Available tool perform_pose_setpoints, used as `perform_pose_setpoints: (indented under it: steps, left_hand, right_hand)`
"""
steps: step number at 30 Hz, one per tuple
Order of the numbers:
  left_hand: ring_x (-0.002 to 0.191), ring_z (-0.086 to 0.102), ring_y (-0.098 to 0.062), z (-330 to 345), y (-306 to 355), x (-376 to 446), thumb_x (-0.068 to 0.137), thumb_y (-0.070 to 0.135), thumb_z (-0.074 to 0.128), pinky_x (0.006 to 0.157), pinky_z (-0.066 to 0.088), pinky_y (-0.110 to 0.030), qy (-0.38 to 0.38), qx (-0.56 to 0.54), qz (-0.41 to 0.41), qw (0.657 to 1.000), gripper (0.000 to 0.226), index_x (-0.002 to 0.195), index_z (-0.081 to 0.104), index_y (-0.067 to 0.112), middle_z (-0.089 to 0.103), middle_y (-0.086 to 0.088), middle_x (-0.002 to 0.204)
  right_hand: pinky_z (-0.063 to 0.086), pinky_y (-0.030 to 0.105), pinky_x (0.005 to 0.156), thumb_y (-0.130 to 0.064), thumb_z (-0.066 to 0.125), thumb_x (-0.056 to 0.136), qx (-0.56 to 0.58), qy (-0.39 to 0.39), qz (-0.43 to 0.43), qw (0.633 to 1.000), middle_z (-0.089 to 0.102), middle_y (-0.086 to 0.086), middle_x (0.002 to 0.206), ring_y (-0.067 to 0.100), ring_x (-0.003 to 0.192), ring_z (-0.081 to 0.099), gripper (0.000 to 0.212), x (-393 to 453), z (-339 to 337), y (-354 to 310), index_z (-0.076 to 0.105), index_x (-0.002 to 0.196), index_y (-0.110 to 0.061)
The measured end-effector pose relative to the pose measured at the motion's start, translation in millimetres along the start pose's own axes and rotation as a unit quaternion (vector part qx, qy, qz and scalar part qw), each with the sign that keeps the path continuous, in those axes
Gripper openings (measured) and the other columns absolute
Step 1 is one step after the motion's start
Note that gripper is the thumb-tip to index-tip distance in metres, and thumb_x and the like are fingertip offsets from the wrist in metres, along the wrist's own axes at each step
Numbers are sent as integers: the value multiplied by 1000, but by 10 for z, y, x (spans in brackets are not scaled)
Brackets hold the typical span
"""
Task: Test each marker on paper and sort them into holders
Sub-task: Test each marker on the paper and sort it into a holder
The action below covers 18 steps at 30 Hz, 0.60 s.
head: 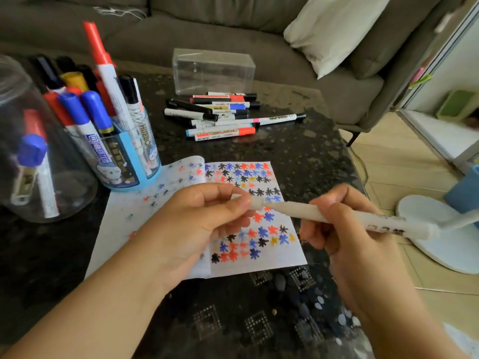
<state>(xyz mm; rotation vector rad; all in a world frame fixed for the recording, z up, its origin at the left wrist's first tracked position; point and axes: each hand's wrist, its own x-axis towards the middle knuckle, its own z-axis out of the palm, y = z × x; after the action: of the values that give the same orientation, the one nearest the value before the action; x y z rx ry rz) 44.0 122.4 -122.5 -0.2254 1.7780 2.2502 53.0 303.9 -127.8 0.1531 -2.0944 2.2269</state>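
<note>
Hands (204, 216) (344, 229) (holding marker (337, 216)), paper (259, 182), holders (129, 161)

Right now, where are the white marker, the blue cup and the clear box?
white marker (344, 216), head view, mid barrel
blue cup (129, 161), head view, front wall
clear box (212, 71), head view, front face

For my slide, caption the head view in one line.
Both hands, left and right, hold a white marker above paper covered in coloured test marks.

Left hand (207, 216) pinching, right hand (344, 229) curled, both raised close together.
</note>
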Motion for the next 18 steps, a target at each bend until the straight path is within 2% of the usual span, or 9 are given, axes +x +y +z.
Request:
perform_pose_setpoints:
  steps: [4, 7, 11, 14, 18]
  left_hand:
    - [76, 70, -14, 12, 1, -76, 58, 21, 68, 75, 54, -27, -24, 8, 3, 1000, 19, 75, 75, 15, 74, -7, 82]
    - [71, 69, -13, 60, 14, -149, 59, 20, 66, 73, 57, -24, -39, 11, 13, 999, 23, 81, 72, 13, 73, -7, 77]
    - [69, 68, -10, 71, 20, -224, 66, 41, 59, 77, 51, -30, -48, 188, 88, 977, 30, 88, 70, 24, 73, 3, 74]
    - [64, 64, -7, 87, 11, -271, 72, 47, 51, 71, 49, -27, -79, 264, 126, 953, 28, 80, 69, 27, 70, 7, 70]
    - [61, 59, -6, 95, -75, -281, 75, 40, 54, 66, 46, -20, -76, 220, 142, 962, 21, 75, 70, 27, 67, 4, 64]
  right_hand:
    - [38, 19, 48, -30, 59, 73, 17, -27, -3, 999, 56, 4, 51, 13, 50, 44, 17, -11, 27, -29, 53, 58, -23]
    - [36, 21, 49, -28, 63, 73, 16, -25, 11, 999, 51, 2, 51, 11, 50, 44, 23, -28, 59, -46, 50, 56, -22]
    - [28, 26, 47, -40, 62, 75, 16, -1, 13, 1000, 36, 8, 49, 15, 47, 30, 44, -40, 100, -93, 37, 60, -7]
    - [22, 30, 47, -26, 55, 81, 60, 22, 30, 998, 26, 8, 48, 16, 46, 23, 38, -45, 130, -70, 30, 58, -10]
    - [16, 33, 47, -13, 47, 81, 123, 29, 28, 992, 14, 7, 53, 15, 46, 16, 34, -80, 242, -36, 24, 56, -17]
